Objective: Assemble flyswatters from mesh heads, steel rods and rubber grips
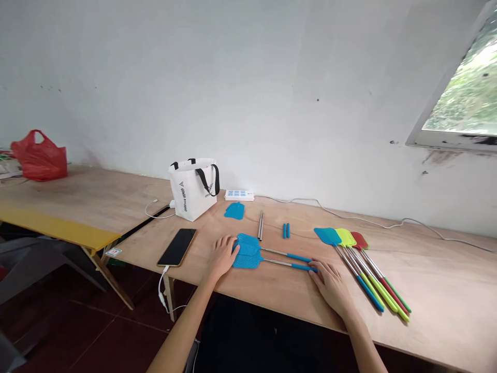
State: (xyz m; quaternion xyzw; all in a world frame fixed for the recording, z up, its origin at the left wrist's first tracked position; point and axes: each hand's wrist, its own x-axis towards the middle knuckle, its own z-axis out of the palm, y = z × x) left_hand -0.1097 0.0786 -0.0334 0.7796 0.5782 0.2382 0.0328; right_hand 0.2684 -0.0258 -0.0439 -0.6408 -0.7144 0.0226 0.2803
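Note:
Two blue fly swatters [248, 259] lie side by side on the table in front of me, their mesh heads overlapping and their metal shafts pointing right. My left hand [223, 256] rests at the left edge of the heads, fingers loosely spread, thumb touching the mesh. At the other end, my right hand [330, 280] lies over the tips of the blue handles [298, 267], its fingers stretched out and partly hiding them. Beyond the swatters are loose parts: two metal tubes [261, 225], two short blue grips [286, 230] and blue swatter heads [234, 210].
Several blue, yellow, red and green fly swatters [365, 269] lie fanned out at right. A phone [177, 247] on a cable lies at left, a white bag [193, 191] behind it. A power strip [239, 195] sits by the wall; a red bag [41, 158] stands far left.

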